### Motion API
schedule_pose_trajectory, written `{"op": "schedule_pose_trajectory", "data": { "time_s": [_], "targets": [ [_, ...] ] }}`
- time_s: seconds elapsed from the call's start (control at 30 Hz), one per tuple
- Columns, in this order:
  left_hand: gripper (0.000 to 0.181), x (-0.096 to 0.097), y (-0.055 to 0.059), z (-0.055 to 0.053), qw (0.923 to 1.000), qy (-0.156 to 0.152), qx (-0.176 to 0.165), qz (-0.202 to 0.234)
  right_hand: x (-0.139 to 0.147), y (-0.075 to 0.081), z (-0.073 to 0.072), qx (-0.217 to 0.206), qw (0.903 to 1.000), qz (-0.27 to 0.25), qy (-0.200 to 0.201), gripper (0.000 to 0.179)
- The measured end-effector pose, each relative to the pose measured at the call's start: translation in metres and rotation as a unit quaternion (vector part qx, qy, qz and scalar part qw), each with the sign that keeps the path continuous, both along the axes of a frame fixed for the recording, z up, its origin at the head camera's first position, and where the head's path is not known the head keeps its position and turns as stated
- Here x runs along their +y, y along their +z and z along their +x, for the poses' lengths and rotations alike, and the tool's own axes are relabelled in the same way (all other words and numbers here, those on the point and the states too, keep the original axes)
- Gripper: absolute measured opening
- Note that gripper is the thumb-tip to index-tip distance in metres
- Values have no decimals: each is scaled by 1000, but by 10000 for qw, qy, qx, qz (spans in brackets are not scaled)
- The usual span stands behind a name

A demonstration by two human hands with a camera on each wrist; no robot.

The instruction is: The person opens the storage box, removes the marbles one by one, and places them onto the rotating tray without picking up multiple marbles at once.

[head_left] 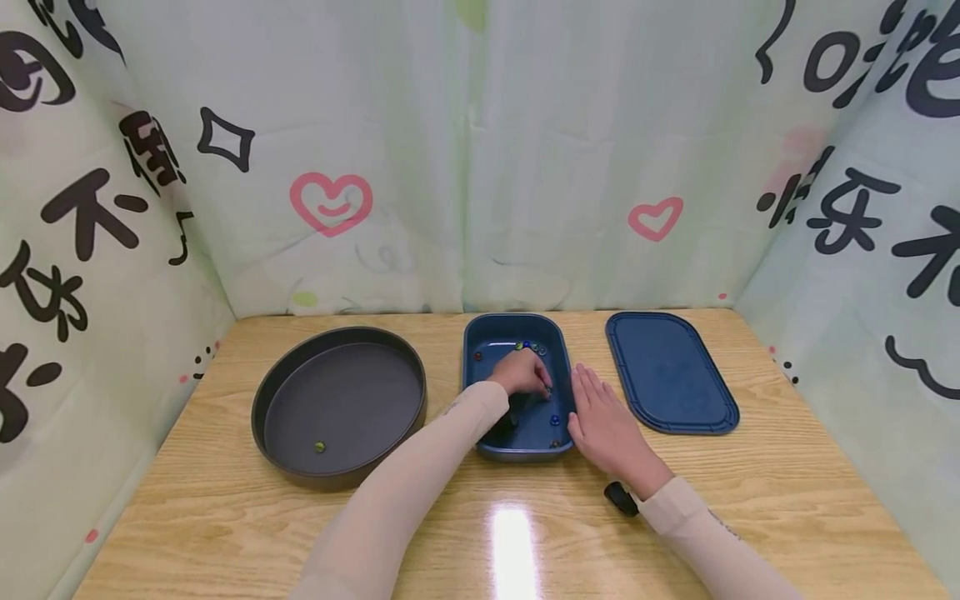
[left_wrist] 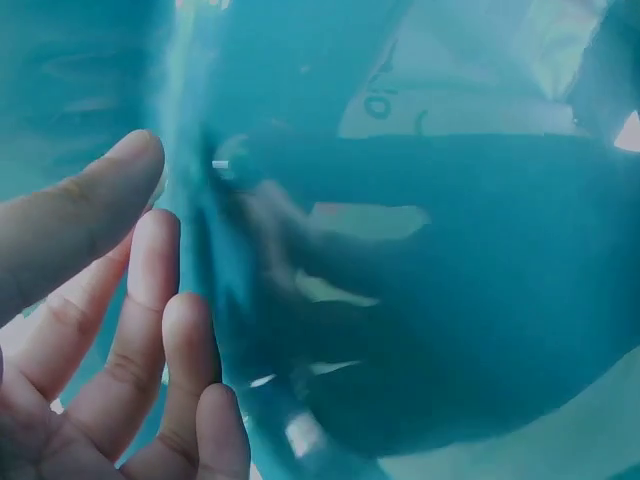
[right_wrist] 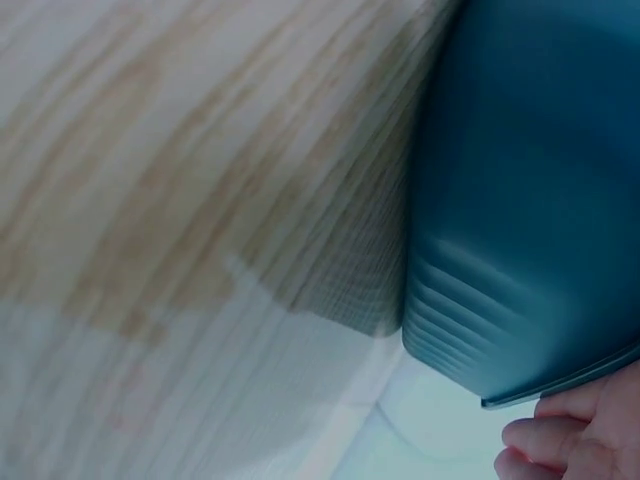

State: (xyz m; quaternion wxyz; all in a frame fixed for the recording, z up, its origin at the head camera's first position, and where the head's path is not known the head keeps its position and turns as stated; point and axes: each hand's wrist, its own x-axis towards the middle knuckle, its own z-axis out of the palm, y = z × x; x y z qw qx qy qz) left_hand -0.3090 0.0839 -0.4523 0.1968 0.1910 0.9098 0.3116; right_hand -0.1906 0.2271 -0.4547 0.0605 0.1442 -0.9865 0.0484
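Note:
My left hand [head_left: 523, 372] reaches down into a deep blue rectangular container [head_left: 472, 417]. Its thumb and forefinger pinch a small glass marble [head_left: 548, 392], mostly hidden by the fingertips in the left wrist view. Several other marbles lie on the container floor: a brown one [head_left: 477, 356] at the left, a cluster near the far end, a blue marble [head_left: 554, 420] and another by the near right corner. With fingers straight, my right hand [head_left: 609, 421] rests along the container's right wall. In the right wrist view its fingers [right_wrist: 555, 440] are at the rim.
To the left stands a wide, round dark pan [head_left: 266, 400] with one yellow-green marble [head_left: 320, 447] on its bottom. A flat blue lid [head_left: 671, 371] lies right of the container. Everything sits on a wooden table [head_left: 465, 533], with printed curtains [head_left: 420, 167] behind and at both sides.

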Motion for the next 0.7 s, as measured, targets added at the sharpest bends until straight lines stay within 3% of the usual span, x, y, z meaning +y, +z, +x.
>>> {"op": "schedule_pose_trajectory", "data": {
  "time_s": [0.37, 0.7],
  "targets": [
    [6, -13, 21, -3, 9985, 136, 351, 405, -1, -3, -1, -13, 10000, 4, -30, 62],
    [10, -26, 46, 2, 9935, -112, 854, 739, 0, -3, -1, 46, 10000, -30, -12, 61]
  ]
}}
